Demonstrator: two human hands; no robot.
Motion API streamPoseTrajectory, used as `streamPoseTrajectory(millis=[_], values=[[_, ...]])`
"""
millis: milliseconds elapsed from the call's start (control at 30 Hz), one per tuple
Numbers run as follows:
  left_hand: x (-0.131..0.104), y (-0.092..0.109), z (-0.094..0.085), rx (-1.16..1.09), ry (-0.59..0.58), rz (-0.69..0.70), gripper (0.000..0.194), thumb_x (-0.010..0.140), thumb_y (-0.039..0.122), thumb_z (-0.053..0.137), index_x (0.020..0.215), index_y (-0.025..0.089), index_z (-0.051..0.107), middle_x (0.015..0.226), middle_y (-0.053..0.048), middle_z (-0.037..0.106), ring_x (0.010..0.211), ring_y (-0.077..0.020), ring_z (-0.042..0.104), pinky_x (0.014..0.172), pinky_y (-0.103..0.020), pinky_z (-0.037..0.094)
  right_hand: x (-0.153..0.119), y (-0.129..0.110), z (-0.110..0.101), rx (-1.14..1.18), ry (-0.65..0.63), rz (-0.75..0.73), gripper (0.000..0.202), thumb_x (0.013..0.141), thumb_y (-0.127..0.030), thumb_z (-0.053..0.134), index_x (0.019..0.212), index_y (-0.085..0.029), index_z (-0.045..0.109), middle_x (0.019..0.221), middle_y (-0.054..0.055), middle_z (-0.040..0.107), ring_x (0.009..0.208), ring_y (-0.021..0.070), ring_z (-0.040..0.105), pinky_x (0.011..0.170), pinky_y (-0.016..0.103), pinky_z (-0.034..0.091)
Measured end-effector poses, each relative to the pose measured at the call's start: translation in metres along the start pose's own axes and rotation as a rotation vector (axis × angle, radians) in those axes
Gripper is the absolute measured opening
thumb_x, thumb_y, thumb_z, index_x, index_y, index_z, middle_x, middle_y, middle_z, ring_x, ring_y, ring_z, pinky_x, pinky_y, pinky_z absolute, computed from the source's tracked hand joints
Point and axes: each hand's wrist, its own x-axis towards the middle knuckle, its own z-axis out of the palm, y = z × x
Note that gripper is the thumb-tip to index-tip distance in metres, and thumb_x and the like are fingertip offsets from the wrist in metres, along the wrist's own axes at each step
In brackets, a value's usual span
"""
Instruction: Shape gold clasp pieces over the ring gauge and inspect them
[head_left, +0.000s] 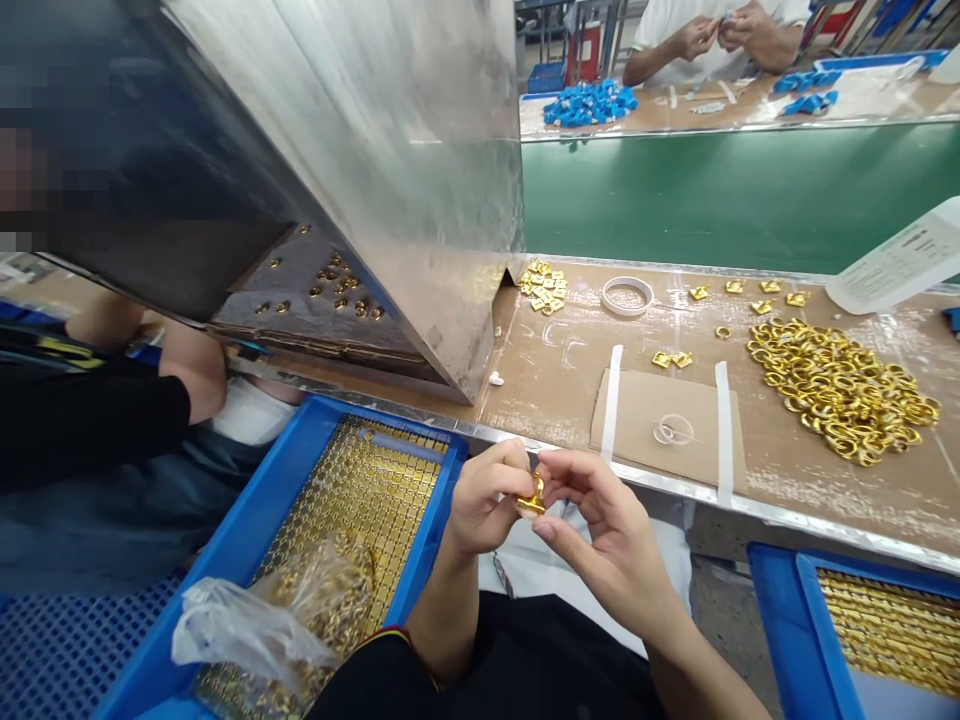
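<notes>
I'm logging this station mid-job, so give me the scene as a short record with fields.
Left hand: pinching gold piece
Right hand: beside that piece, thumb and fingers apart; contact unclear
Ring pile: gold, worktop's right
Small gold pile: beside metal housing
Cardboard pad: two white strips across it
Bottle: tilted, beyond ring pile
Left tray: blue; gold pieces, clear bag
Right tray: blue; gold pieces

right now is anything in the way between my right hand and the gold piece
Nothing visible stands between them. The right hand has its fingertips close beside the gold piece, though contact is hard to tell; the left hand pinches it from the other side.
</notes>
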Motion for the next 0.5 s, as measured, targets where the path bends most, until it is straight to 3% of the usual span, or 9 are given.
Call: streamPoseTrajectory(millis=[233, 400, 500], values=[[0.002, 0.015, -0.006, 0.285, -0.116, 0.092, 0.008, 0.093, 0.027, 0.067, 0.096, 0.027, 0.074, 0.069, -0.001, 0.058, 0.061, -0.0159, 0.053, 0.058, -0.028, 0.043, 0.003, 0.006, -0.009, 0.25, -0.09, 0.203, 0.039, 0.087, -0.043, 0.079, 0.119, -0.026, 0.064, 0.102, 0.006, 0.068, 0.092, 0.0166, 0.069, 0.084, 0.03, 0.063], [0.004, 0.022, -0.007, 0.247, -0.091, 0.156, 0.031, 0.087, 0.017, 0.073, 0.115, 0.029, 0.071, 0.078, -0.002, 0.066, 0.065, -0.0164, 0.059, 0.06, -0.027, 0.047, 0.005, 0.01, -0.012, 0.328, -0.099, 0.161, 0.039, 0.085, -0.035, 0.083, 0.12, -0.028, 0.065, 0.099, 0.004, 0.068, 0.089, 0.0154, 0.068, 0.081, 0.028, 0.062], [0.004, 0.022, -0.007, 0.23, -0.081, 0.156, 0.034, 0.087, 0.017, 0.073, 0.118, 0.029, 0.07, 0.081, -0.003, 0.068, 0.067, -0.0171, 0.061, 0.062, -0.028, 0.048, 0.005, 0.012, -0.012, 0.332, -0.099, 0.174, 0.04, 0.085, -0.036, 0.083, 0.119, -0.027, 0.064, 0.1, 0.005, 0.069, 0.089, 0.0168, 0.069, 0.081, 0.032, 0.062]])
